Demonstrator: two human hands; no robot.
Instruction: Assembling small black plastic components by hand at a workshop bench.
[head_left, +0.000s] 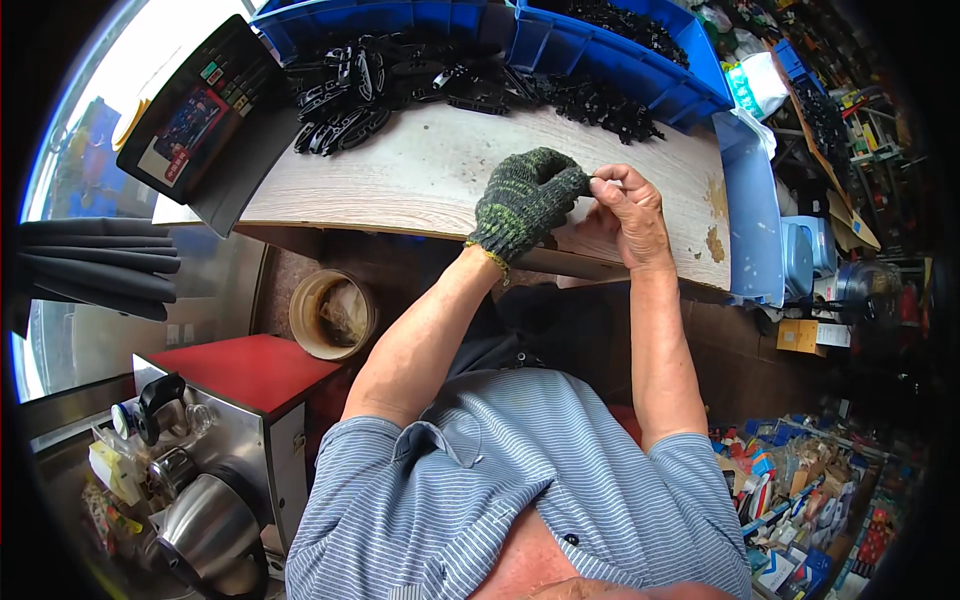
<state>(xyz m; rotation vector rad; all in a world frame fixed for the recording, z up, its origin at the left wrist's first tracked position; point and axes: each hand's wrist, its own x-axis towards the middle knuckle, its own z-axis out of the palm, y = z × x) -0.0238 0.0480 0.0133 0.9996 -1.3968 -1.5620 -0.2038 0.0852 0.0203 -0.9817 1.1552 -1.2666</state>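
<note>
Gloved left grip (530, 203) and right grip (638, 212) pinch a tiny dark part (591, 179) between them (light, stiff, I'd guess; hold its ends).

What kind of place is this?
Probably a small workshop. See the heaps of black parts on the long table, the blue bins behind them, and the work glove on the person's left hand?

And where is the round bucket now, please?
The bucket is left of centre in the head view, below the edge of the pale table, beside the red-topped cabinet.
</note>
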